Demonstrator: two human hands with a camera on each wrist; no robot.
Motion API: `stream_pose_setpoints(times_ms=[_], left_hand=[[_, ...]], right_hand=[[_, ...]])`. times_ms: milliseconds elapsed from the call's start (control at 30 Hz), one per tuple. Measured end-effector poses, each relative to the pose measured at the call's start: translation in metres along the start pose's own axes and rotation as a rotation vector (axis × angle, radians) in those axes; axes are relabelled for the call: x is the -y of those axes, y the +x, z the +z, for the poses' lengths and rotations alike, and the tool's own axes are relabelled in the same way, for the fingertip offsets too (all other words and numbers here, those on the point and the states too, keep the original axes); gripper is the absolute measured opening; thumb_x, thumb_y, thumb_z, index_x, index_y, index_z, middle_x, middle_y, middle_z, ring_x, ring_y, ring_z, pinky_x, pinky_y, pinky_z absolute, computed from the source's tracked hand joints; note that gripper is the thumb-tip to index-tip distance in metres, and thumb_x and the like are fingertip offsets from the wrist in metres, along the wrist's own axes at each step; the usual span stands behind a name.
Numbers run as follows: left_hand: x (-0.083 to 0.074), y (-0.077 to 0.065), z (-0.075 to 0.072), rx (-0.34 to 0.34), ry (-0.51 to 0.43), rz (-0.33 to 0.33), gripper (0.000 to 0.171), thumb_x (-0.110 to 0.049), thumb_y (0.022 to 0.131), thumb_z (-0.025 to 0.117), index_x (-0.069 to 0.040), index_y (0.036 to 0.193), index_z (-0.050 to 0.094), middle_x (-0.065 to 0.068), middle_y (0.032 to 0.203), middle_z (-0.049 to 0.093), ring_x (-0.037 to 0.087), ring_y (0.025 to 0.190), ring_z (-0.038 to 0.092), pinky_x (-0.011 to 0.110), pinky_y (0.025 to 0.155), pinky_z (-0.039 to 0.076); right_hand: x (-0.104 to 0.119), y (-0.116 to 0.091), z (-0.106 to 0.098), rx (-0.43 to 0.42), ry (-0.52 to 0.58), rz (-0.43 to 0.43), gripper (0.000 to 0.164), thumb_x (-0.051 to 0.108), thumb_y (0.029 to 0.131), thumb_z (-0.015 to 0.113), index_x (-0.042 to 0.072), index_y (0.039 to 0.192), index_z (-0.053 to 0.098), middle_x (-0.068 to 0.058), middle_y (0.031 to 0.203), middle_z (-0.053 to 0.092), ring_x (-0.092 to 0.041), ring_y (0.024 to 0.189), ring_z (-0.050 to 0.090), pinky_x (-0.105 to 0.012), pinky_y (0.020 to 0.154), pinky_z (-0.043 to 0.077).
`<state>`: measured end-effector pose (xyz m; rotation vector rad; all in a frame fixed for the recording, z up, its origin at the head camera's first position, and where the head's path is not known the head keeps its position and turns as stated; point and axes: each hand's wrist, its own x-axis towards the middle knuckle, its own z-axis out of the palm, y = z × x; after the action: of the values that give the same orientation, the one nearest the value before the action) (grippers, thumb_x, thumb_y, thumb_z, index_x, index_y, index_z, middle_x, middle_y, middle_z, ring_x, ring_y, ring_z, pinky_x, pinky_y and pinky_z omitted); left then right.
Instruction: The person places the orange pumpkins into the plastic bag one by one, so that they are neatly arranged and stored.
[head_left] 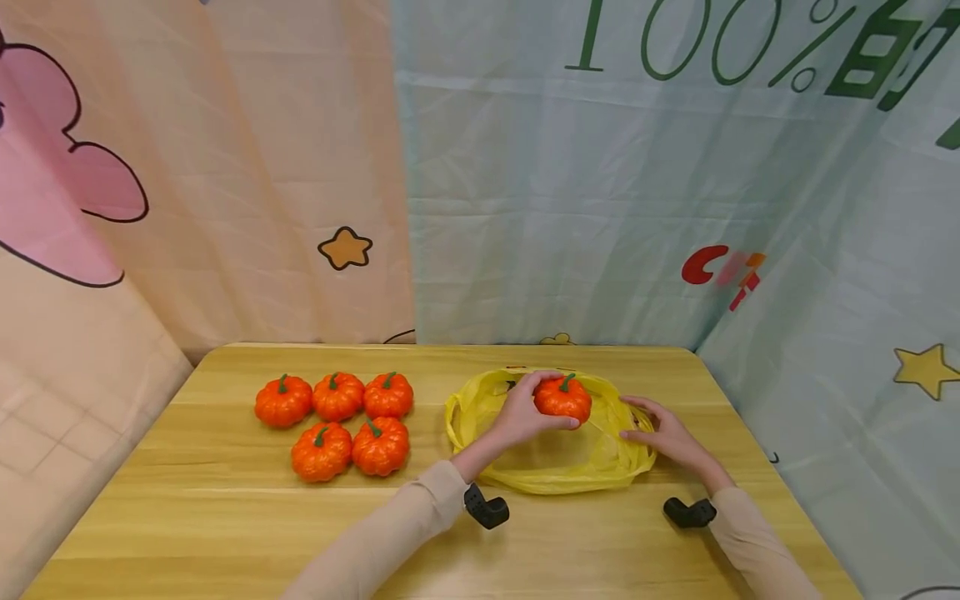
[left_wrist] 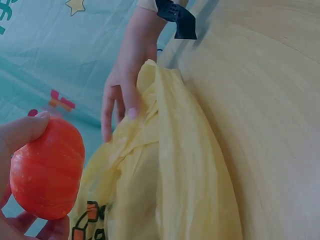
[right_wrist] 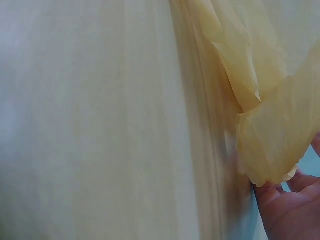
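Head view: the left hand [head_left: 520,416] grips an orange pumpkin [head_left: 564,402] over the yellow bag [head_left: 555,482]; the right hand [head_left: 666,435], fingers spread, touches the bag's right rim. 5 more pumpkins [head_left: 320,454] lie left.

Left wrist: the glossy pumpkin seems light, firm, perhaps slippery; best held round its sides.

Right wrist: the bag looks thin, soft.

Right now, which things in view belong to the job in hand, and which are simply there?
Belong to the job:
round orange pumpkin with green stem, held by the left hand
open yellow plastic bag, right hand at its edge
probably, five similar orange pumpkins on the light wooden table

Simply there:
pale printed cloth backdrop
two black wrist-worn devices
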<state>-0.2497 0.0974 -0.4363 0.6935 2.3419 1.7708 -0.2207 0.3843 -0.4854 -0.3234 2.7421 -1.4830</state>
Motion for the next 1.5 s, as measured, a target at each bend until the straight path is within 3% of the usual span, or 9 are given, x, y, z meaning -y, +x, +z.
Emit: stream_pose_setpoints(times_ms=[467, 800, 1067, 1333, 1500], left_hand=[[0.017, 0.023, 0.034, 0.007, 0.046, -0.004, 0.065, -0.024, 0.073, 0.085, -0.02, 0.131, 0.055, 0.008, 0.134, 0.052, 0.026, 0.118, 0.054, 0.039, 0.099, 0.048], [0.027, 0.028, 0.048, -0.025, 0.089, -0.001, 0.066, -0.027, 0.071, 0.086, -0.022, 0.131, 0.058, 0.01, 0.124, 0.049, 0.025, 0.111, 0.053, 0.042, 0.098, 0.048], [0.037, 0.032, 0.057, -0.045, 0.103, -0.01, 0.068, -0.028, 0.072, 0.085, -0.023, 0.132, 0.056, 0.008, 0.126, 0.05, 0.026, 0.115, 0.052, 0.044, 0.1, 0.047], [0.038, 0.034, 0.064, -0.103, 0.086, -0.042, 0.074, -0.029, 0.071, 0.086, -0.016, 0.134, 0.049, 0.007, 0.134, 0.051, 0.027, 0.122, 0.051, 0.044, 0.102, 0.045], [0.039, 0.035, 0.068, -0.126, 0.096, -0.043, 0.074, -0.029, 0.069, 0.087, -0.016, 0.132, 0.05, 0.007, 0.132, 0.054, 0.027, 0.12, 0.053, 0.044, 0.101, 0.046]], right_hand=[[0.0, -0.002, 0.001, 0.006, 0.017, -0.009, 0.061, 0.013, 0.086, 0.07, -0.002, 0.139, 0.044, -0.026, 0.144, 0.041, -0.043, 0.136, 0.032, -0.003, 0.095, 0.028], [-0.004, 0.001, 0.003, 0.008, 0.016, -0.026, 0.061, 0.015, 0.086, 0.071, -0.001, 0.139, 0.044, -0.025, 0.144, 0.043, -0.043, 0.135, 0.032, -0.003, 0.096, 0.028], [-0.009, 0.003, 0.005, 0.006, 0.038, -0.01, 0.063, 0.017, 0.085, 0.073, 0.002, 0.139, 0.045, -0.022, 0.145, 0.043, -0.018, 0.134, 0.037, -0.001, 0.097, 0.026], [-0.008, 0.002, 0.003, 0.007, 0.051, -0.04, 0.063, 0.013, 0.084, 0.072, -0.003, 0.138, 0.044, -0.027, 0.143, 0.043, -0.044, 0.134, 0.031, -0.001, 0.096, 0.027], [-0.01, 0.002, 0.003, 0.001, 0.061, -0.044, 0.063, 0.012, 0.084, 0.073, -0.002, 0.138, 0.044, -0.027, 0.142, 0.043, -0.03, 0.133, 0.038, -0.002, 0.096, 0.028]])
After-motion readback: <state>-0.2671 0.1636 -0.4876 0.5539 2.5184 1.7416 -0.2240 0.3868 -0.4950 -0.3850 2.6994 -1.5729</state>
